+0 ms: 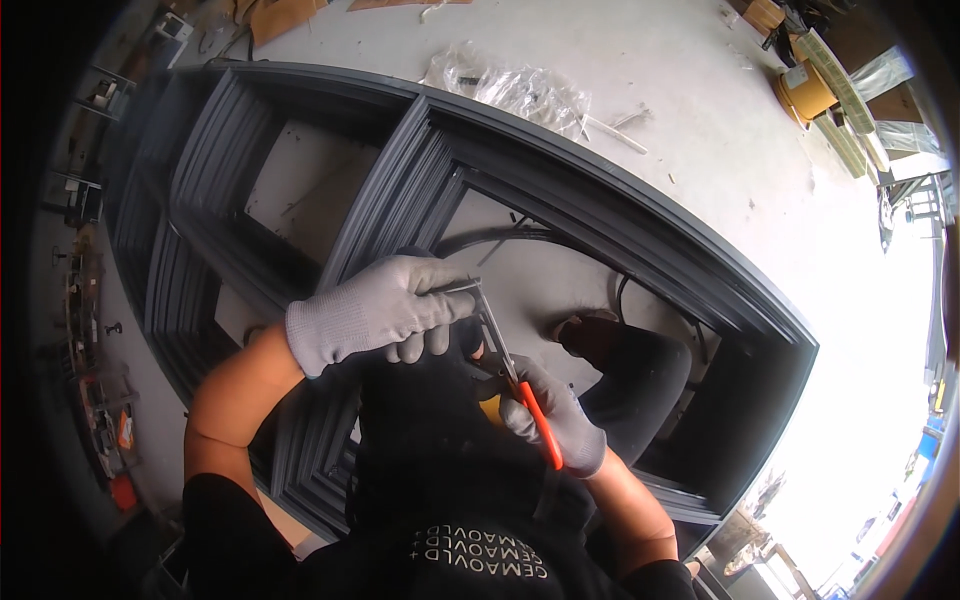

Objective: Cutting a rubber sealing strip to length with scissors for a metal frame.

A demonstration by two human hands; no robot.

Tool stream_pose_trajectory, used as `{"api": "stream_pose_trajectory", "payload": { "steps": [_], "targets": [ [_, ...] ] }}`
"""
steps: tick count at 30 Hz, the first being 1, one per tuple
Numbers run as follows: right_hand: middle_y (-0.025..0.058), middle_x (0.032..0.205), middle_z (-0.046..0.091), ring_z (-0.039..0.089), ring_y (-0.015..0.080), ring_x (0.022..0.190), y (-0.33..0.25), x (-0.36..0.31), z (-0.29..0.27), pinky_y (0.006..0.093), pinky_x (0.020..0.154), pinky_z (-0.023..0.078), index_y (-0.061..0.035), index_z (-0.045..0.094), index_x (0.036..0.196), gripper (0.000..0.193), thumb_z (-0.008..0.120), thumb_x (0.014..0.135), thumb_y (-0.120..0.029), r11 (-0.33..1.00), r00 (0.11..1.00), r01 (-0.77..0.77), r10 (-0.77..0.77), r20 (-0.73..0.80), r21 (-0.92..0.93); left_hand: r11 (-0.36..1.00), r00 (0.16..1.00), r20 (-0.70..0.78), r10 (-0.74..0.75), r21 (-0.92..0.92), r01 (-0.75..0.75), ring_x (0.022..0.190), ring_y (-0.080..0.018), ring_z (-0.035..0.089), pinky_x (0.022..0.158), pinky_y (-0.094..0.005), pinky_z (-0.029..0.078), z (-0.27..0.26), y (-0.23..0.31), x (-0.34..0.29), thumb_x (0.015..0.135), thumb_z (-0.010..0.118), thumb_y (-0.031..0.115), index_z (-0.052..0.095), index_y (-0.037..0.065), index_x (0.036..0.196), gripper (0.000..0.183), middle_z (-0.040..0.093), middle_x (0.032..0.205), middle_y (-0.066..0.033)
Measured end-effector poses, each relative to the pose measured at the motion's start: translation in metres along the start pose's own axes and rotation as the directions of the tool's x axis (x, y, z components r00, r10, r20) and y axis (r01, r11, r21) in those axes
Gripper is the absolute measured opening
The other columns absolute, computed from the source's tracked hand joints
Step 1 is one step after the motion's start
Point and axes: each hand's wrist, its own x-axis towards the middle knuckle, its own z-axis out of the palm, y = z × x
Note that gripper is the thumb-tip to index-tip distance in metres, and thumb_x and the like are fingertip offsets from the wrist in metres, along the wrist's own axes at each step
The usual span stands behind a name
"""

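My left hand, in a grey knit glove, has thumb and fingers pinched on a thin grey strip. The strip's far end meets the tip of an orange-handled hand tool with a long, narrow metal front. My right hand, also gloved, is closed around that tool near its handle. I cannot tell the tool's exact kind. A bit of something yellow shows beside the right hand, mostly hidden. Both hands are above my lap, inside the opening of a large dark grey frame.
The frame's profiled bars surround me and divide it into several openings. Beyond its far edge, clear plastic wrap and a white strip lie on the pale floor. A yellow bucket stands at the far right, and cluttered shelving lines the left.
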Motion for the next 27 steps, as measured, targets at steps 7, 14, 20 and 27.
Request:
{"api": "stream_pose_trajectory", "payload": {
  "steps": [7,14,20,27],
  "targets": [
    [-0.0019,0.088,0.055,0.041,0.0013,0.068,0.020,0.003,-0.002,0.0158,0.061,0.034,-0.0006,0.049,0.127,0.063,0.063,0.086,-0.047,0.999,0.999,0.002,-0.004,-0.043,-0.042,0.999,1.000,0.010,0.017,-0.034,-0.017,0.042,-0.0046,0.051,0.037,-0.0165,0.038,0.002,-0.012,0.003,0.095,0.054,0.023,0.059,0.003,0.102,0.021,0.060,0.065,-0.0023],
    [-0.0027,0.085,0.056,0.045,0.0032,0.071,0.012,0.003,0.002,0.0176,0.065,0.039,0.0021,0.054,0.118,0.050,0.065,0.088,-0.037,0.991,0.989,-0.121,0.116,-0.094,-0.054,1.000,1.000,-0.016,-0.002,-0.027,0.002,0.041,-0.0038,0.050,0.037,-0.0158,0.037,0.000,-0.019,0.006,0.095,0.054,0.024,0.058,0.006,0.093,0.019,0.060,0.064,-0.0014],
    [-0.0025,0.081,0.058,0.049,0.0042,0.072,0.024,0.006,0.003,0.0201,0.066,0.043,0.0029,0.057,0.112,0.040,0.067,0.087,-0.026,0.991,0.988,-0.017,-0.004,-0.156,-0.134,0.997,0.997,0.070,0.027,-0.069,-0.022,0.042,-0.0034,0.051,0.037,-0.0160,0.037,-0.010,-0.025,0.010,0.095,0.052,0.029,0.057,0.008,0.088,0.023,0.061,0.063,-0.0007],
    [-0.0037,0.076,0.055,0.048,0.0039,0.070,0.024,0.007,0.000,0.0201,0.063,0.042,0.0015,0.058,0.103,0.028,0.067,0.086,-0.019,0.978,0.985,-0.028,-0.008,-0.175,-0.206,0.996,0.993,0.120,-0.013,-0.084,0.023,0.042,-0.0043,0.050,0.037,-0.0164,0.036,-0.013,-0.028,0.014,0.095,0.052,0.033,0.058,0.007,0.089,0.028,0.061,0.063,-0.0022]
  ]
}}
